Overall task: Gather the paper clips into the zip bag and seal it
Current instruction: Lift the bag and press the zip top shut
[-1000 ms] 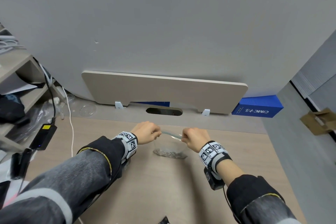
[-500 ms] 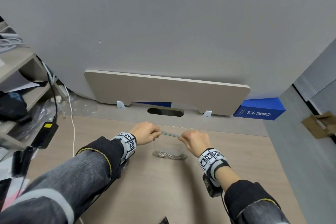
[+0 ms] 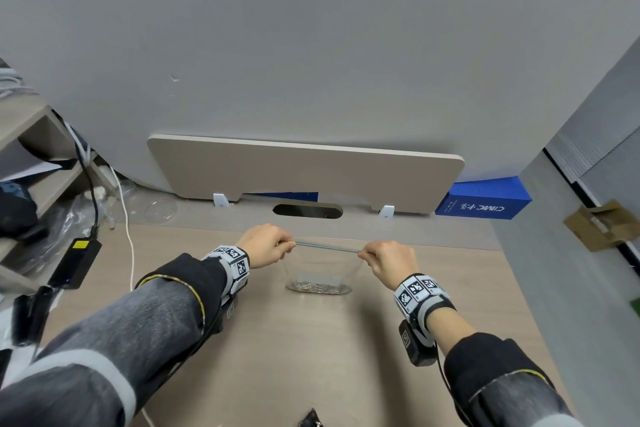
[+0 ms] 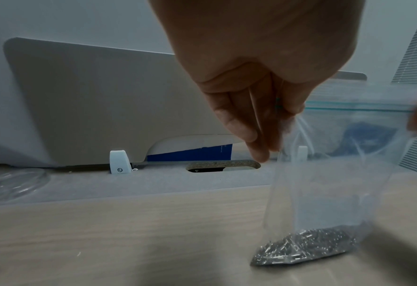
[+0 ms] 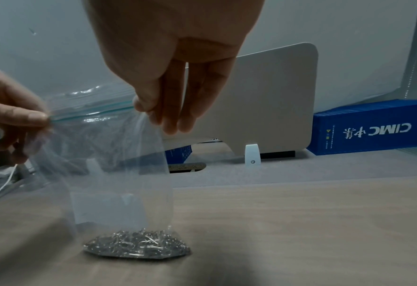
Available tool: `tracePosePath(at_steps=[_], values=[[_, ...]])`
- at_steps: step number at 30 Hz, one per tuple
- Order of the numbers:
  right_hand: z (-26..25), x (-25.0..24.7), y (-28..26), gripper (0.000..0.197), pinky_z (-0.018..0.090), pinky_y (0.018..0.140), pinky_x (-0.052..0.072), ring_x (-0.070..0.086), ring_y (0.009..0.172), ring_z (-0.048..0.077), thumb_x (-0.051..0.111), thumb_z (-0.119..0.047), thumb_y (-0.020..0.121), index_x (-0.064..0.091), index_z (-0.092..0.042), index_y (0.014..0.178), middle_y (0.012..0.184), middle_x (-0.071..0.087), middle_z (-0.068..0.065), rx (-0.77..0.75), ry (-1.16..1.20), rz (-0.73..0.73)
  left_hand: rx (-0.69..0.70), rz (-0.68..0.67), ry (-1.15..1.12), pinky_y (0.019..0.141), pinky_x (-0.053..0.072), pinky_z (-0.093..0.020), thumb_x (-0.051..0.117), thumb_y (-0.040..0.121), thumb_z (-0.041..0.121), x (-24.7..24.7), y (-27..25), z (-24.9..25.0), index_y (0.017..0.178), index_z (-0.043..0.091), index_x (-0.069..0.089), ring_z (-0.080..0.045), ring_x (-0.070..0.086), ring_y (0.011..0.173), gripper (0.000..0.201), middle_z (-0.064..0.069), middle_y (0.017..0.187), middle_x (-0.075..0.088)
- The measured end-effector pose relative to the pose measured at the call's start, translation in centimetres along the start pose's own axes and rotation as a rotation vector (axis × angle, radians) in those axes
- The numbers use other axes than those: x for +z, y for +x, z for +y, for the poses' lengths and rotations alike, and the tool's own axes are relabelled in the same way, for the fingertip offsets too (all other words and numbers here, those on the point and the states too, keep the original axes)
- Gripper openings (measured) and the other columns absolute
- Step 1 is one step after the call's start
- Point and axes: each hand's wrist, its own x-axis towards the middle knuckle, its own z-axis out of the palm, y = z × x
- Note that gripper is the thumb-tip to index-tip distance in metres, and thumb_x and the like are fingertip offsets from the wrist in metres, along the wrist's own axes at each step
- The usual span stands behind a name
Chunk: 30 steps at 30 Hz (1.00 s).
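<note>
A clear zip bag point(image 3: 320, 269) point(image 4: 334, 174) point(image 5: 109, 164) stands upright on the desk with its green zip strip point(image 3: 325, 246) stretched flat between my hands. A heap of silver paper clips point(image 3: 318, 287) point(image 4: 307, 245) point(image 5: 136, 244) lies in its bottom. My left hand point(image 3: 268, 244) point(image 4: 263, 108) pinches the left end of the strip. My right hand point(image 3: 388, 260) point(image 5: 163, 102) pinches the right end. The bag's bottom rests on the desk.
A beige divider panel point(image 3: 304, 173) stands behind the desk point(image 3: 311, 357), with a cable hole point(image 3: 307, 211) below it. A blue box point(image 3: 483, 199) sits at the back right. Left are a white cable point(image 3: 126, 236), a black adapter point(image 3: 78, 262) and shelves.
My hands have pulled apart, the right one moving rightward, so the zip strip went from slack and open to stretched straight and flat. The bag stands taller.
</note>
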Motion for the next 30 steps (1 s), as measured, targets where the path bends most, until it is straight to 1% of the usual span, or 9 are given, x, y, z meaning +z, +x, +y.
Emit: tracePosePath(at_steps=[3,8,11,14,16,20,25,28,30], values=[[-0.1,0.0,0.1,0.030,0.031,0.062,0.041,0.064,0.086,0.020,0.047,-0.046,0.095,0.067,-0.025,0.084,0.086,0.072,-0.005,0.046,0.069,0.001,-0.060,0.001,-0.076,0.069,0.049,-0.025,0.047,0.093,0.038,0.4,-0.2,0.1,0.078,0.021,0.066,-0.008,0.067,0.064,0.029,0.008,0.073,0.071],[0.8,-0.7,-0.1,0.026,0.037,0.067,0.052,0.063,0.072,0.020,0.055,-0.036,0.092,0.064,-0.019,0.073,0.072,0.069,-0.003,0.128,0.274,0.035,-0.126,0.013,-0.203,0.064,0.047,-0.022,0.053,0.093,0.034,1.3,-0.1,0.8,0.067,0.018,0.066,-0.011,0.067,0.057,0.032,0.014,0.055,0.060],[2.2,-1.8,-0.6,0.023,0.036,0.067,0.053,0.064,0.070,0.022,0.057,-0.033,0.089,0.066,-0.019,0.073,0.069,0.068,-0.001,0.210,0.340,0.046,-0.090,-0.022,-0.263,0.062,0.046,-0.022,0.050,0.094,0.027,1.7,0.6,2.4,0.072,0.013,0.067,-0.019,0.070,0.061,0.031,0.010,0.061,0.064],[4.3,-3.0,-1.5,0.023,0.036,0.069,0.053,0.065,0.070,0.021,0.059,-0.032,0.086,0.065,-0.018,0.070,0.065,0.068,0.000,0.286,0.380,0.011,-0.055,-0.054,-0.293,0.067,0.050,-0.025,0.051,0.093,0.025,2.2,1.5,4.5,0.071,0.017,0.065,-0.018,0.070,0.060,0.027,0.003,0.076,0.072],[5.7,-3.9,-2.5,0.022,0.036,0.070,0.054,0.065,0.067,0.019,0.060,-0.031,0.084,0.066,-0.018,0.067,0.060,0.069,-0.001,0.331,0.407,-0.036,-0.036,-0.080,-0.312,0.068,0.052,-0.026,0.053,0.089,0.024,2.6,2.0,6.2,0.070,0.019,0.064,-0.016,0.069,0.059,0.023,0.003,0.078,0.073],[8.5,-5.7,-4.9,0.019,0.035,0.069,0.053,0.065,0.064,0.018,0.062,-0.027,0.082,0.067,-0.018,0.067,0.059,0.069,0.000,0.384,0.430,-0.099,0.021,-0.222,-0.410,0.056,0.048,-0.022,0.054,0.087,0.018,3.1,2.7,9.4,0.067,0.017,0.063,-0.015,0.067,0.059,0.021,-0.001,0.076,0.072],[11.3,-8.4,-6.7,0.022,0.028,0.059,0.051,0.061,0.059,0.020,0.060,-0.004,0.080,0.068,-0.010,0.061,0.057,0.063,0.010,0.425,0.653,-0.267,0.010,-0.514,-0.597,0.057,0.048,-0.020,0.056,0.083,0.011,2.7,4.3,12.5,0.068,0.010,0.066,-0.020,0.065,0.063,0.018,-0.007,0.062,0.069],[12.5,-9.1,-6.8,0.018,0.023,0.052,0.047,0.060,0.055,0.021,0.060,-0.005,0.081,0.066,-0.005,0.063,0.053,0.058,0.011,0.447,0.705,-0.355,-0.058,-0.649,-0.629,0.058,0.053,-0.022,0.054,0.083,0.009,2.7,5.5,13.9,0.077,0.002,0.065,-0.023,0.070,0.064,0.015,-0.012,0.063,0.069],[13.4,-8.1,-6.3,0.019,0.023,0.051,0.047,0.058,0.053,0.020,0.059,-0.005,0.081,0.066,-0.007,0.064,0.053,0.059,0.010,0.477,0.652,-0.337,-0.105,-0.660,-0.571,0.057,0.052,-0.021,0.051,0.086,0.010,3.2,6.3,14.5,0.083,0.005,0.066,-0.023,0.070,0.065,0.016,-0.009,0.065,0.070]])
